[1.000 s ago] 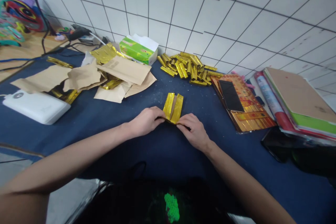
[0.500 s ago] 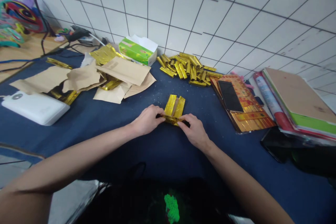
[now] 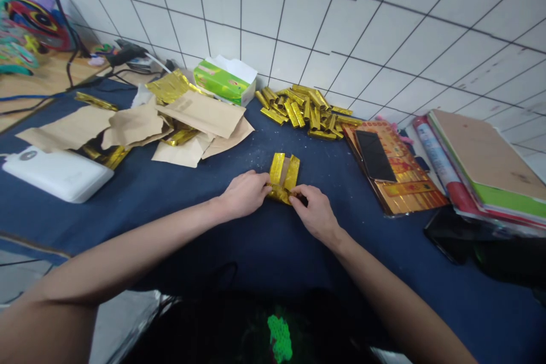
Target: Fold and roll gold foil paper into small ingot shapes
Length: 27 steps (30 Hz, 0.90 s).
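Note:
A sheet of gold foil paper (image 3: 292, 172) lies in front of me on the dark blue cloth. Its long sides are folded inward, with a brown strip showing between them, and its near edge is turned up. My left hand (image 3: 246, 194) pinches the near left corner between thumb and fingers. At the near right corner, my right hand (image 3: 314, 209) grips the fold the same way. Fingertips cover both corners. Beyond the sheet, against the tiled wall, sits a heap of folded gold paper pieces (image 3: 298, 108).
Brown paper sheets (image 3: 205, 111) and more gold foil lie at the left, near a white power bank (image 3: 60, 176). A green tissue pack (image 3: 224, 79) stands by the wall. To the right, a phone (image 3: 375, 154) rests on an orange printed packet (image 3: 416, 182), beside stacked books (image 3: 490, 153).
My left fingers have shifted slightly at the near left corner, and more of the turned-up edge shows between my hands. My right hand stays nearly in place.

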Each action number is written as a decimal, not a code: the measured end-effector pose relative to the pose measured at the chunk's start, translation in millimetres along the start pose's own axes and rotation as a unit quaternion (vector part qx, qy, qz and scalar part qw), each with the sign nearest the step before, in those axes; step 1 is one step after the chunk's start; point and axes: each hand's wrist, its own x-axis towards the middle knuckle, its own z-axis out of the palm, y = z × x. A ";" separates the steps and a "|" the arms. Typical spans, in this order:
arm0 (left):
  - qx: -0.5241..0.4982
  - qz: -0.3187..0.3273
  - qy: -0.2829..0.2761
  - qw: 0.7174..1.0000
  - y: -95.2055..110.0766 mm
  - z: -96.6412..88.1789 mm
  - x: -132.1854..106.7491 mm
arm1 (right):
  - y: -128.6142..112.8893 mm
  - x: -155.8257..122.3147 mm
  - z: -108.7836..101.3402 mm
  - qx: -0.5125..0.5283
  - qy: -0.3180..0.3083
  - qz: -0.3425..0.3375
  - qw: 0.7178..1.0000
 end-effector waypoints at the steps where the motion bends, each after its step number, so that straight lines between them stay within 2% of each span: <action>1: 0.011 0.001 0.001 1.000 0.6 0.2 -0.3 | -0.3 0.5 -0.2 -0.001 -0.002 0.004 1.000; 10: 0.066 -0.009 0.006 0.998 8.3 -0.1 -0.4 | -0.9 2.3 2.4 -0.018 0.010 0.017 1.000; 19: 0.110 0.011 0.020 0.994 13.6 2.3 -0.8 | -3.4 1.9 3.9 -0.026 0.021 0.031 0.999; 22: 0.102 0.007 0.021 0.995 12.7 2.6 -0.5 | -3.3 2.0 4.1 -0.026 0.023 0.026 0.999; 27: 0.032 0.011 0.031 0.999 7.4 3.7 -1.6 | -1.8 2.7 3.6 -0.036 0.010 0.021 0.999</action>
